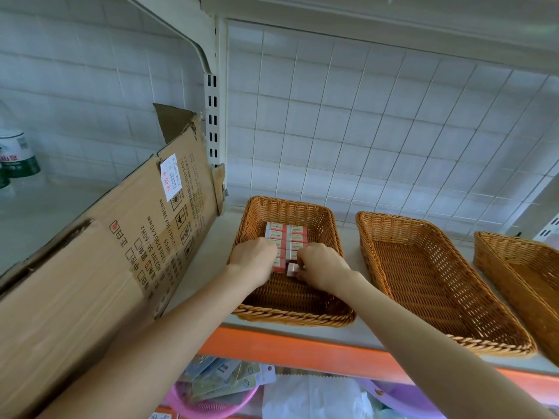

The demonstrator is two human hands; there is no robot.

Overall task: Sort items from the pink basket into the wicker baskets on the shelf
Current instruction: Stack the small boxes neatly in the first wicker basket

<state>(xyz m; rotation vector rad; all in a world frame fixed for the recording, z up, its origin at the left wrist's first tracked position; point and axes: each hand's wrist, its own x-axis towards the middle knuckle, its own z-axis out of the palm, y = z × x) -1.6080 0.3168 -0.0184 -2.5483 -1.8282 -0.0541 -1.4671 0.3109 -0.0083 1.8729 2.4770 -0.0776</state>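
Sitting on a white shelf point(361, 285), wicker baskets point(423, 282) back onto wire grid point(378, 131).

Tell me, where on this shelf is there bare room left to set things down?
The middle basket and the right basket show bare weave. The left basket is free just behind its front rim; farther back, small boxes, the left hand and the right hand crowd it.

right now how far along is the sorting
Done: two rows of boxes sit in the left basket. In hand: the right hand pinches another box at the rows' near end; the left hand rests on them. Left: the middle basket shows bare wicker, and packets lie in the pink basket.
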